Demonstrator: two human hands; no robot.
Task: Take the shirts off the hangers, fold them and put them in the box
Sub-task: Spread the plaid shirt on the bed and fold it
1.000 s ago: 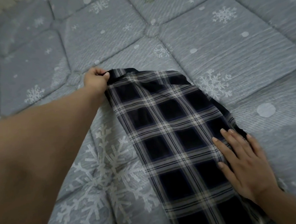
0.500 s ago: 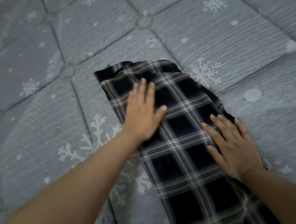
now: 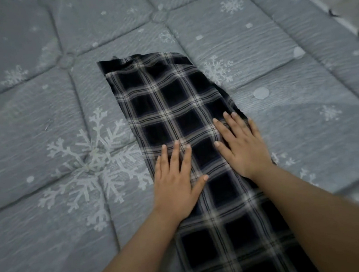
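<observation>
Left hand [image 3: 175, 183] flat, palm down, on the near-left part of the plaid shirt [image 3: 171, 106]; fingers [image 3: 176, 153] straight and slightly spread, thumb angled out to the right across a dark square. Nothing clasped; pressing only. Forearm enters from the lower edge, rising toward the middle of the view.

Right hand [image 3: 242, 149] likewise flat and palm down, set on the shirt's right edge, a little farther out than the left. Fingers [image 3: 228, 126] straight, fanned, tips pointing away from the person; little finger lies at the cloth's border (whether it touches the bed cannot be told). No grasp here either. Forearm comes in from the lower right corner.

Gap between the two hands: one dark plaid square, thumbs facing each other across it.

Shirt position: lies as a long folded strip on the bed [image 3: 41, 127], running from beyond the fingertips down under both palms and on between the forearms to the lower frame edge. Far end, ahead of the fingertips, shows a second layer peeking out at the top left corner.

Counts: hands 2; shirts 1; large snowflake [image 3: 93, 159] prints left of the left fingers 1, with several smaller ones scattered across the grey quilted cover.
</observation>
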